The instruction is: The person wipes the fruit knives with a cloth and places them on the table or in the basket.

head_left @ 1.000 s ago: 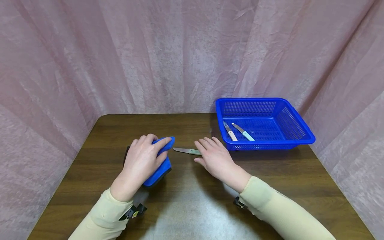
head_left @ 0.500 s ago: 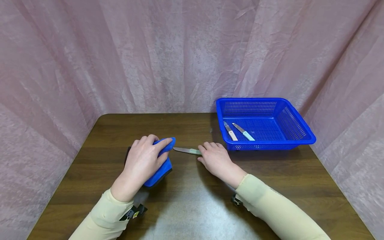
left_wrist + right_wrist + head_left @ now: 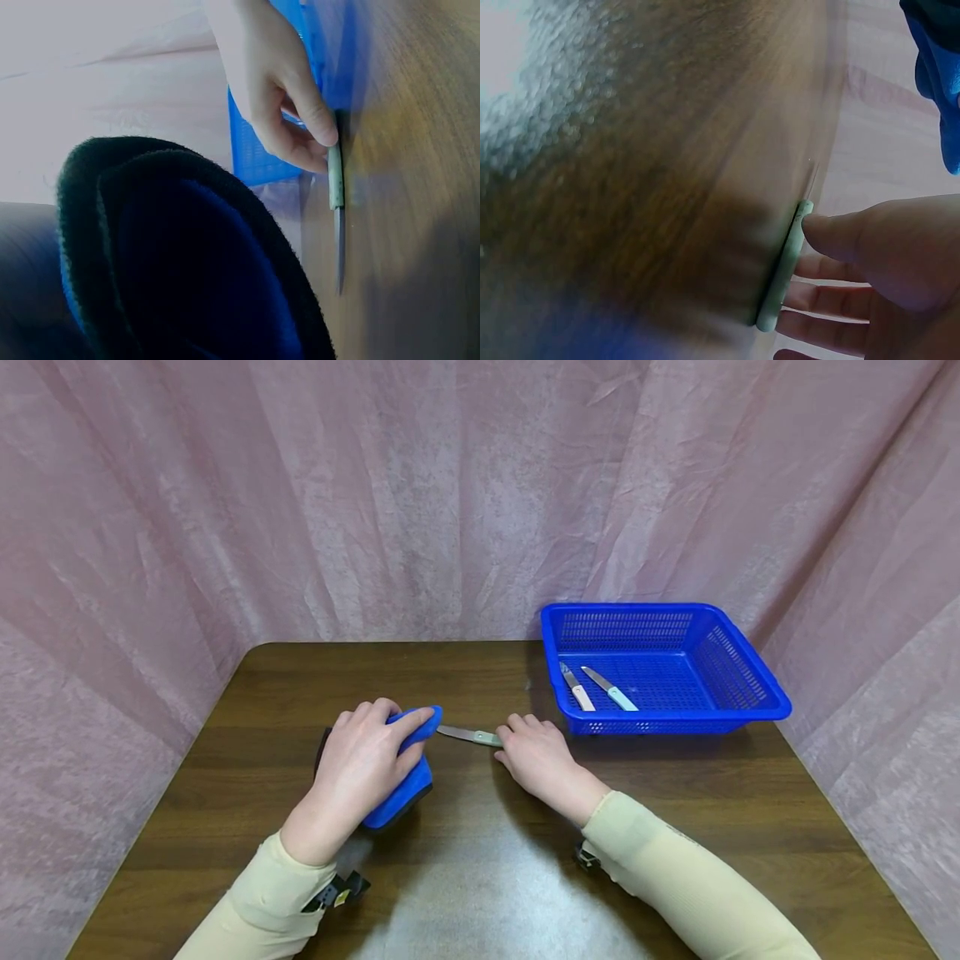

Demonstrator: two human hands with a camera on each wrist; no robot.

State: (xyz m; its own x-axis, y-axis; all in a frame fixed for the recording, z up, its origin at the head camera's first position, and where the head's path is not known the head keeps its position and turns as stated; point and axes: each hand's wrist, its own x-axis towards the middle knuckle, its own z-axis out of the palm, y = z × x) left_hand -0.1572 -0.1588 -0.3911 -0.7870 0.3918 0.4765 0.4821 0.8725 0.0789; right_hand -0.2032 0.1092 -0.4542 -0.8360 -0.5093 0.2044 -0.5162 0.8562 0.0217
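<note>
In the head view my left hand (image 3: 352,777) grips a folded blue cloth (image 3: 401,792) with dark edging, left of centre over the table. Seen from the left wrist, the cloth (image 3: 202,247) fills much of the foreground. My right hand (image 3: 546,764) pinches the pale green handle of a small knife (image 3: 483,738) between thumb and fingers. The knife's blade points left, its tip right by the cloth. In the right wrist view the thumb lies along one side of the green handle (image 3: 786,270), with the fingers behind it.
A blue plastic basket (image 3: 675,722) stands at the back right of the wooden table (image 3: 247,793). Inside it lie a pink-handled knife (image 3: 579,693) and a light-blue-handled knife (image 3: 618,697). Pink curtains (image 3: 420,510) hang behind and beside the table.
My right hand's fingers, spread out at first, have curled in and taken hold of the green-handled knife. My left hand has barely moved with the cloth.
</note>
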